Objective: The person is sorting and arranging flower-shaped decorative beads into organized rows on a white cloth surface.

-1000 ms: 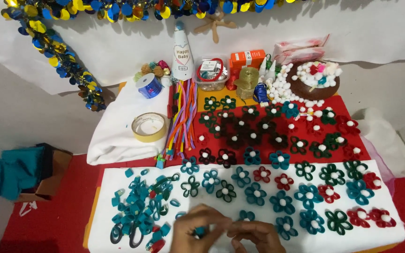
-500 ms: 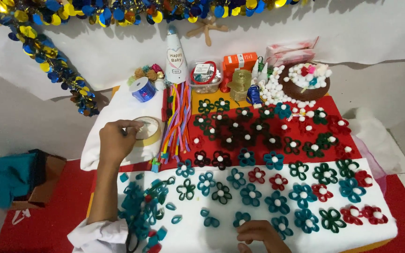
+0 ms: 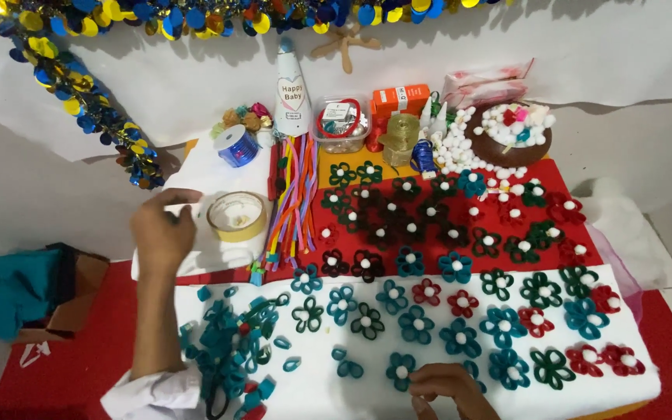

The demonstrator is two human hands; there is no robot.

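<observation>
Tape roll (image 3: 236,215) lies flat on the white cloth (image 3: 196,257), hole facing up, axis vertical; it is a yellowish ring with a pale core, left of the pipe cleaners (image 3: 293,198). Left hand (image 3: 161,233) hovers just beside it, fingers curled loosely, holding nothing visible. Right hand (image 3: 446,386) rests at the near edge of the white sheet (image 3: 320,389), fingertips pressed onto a teal flower (image 3: 400,370) with a white centre.

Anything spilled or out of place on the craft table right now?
Yes: white pom-pom balls lie loose beside the brown round bowl at the back. Two teal pipe-cleaner loops sit unattached among finished flowers, near the right hand.
</observation>
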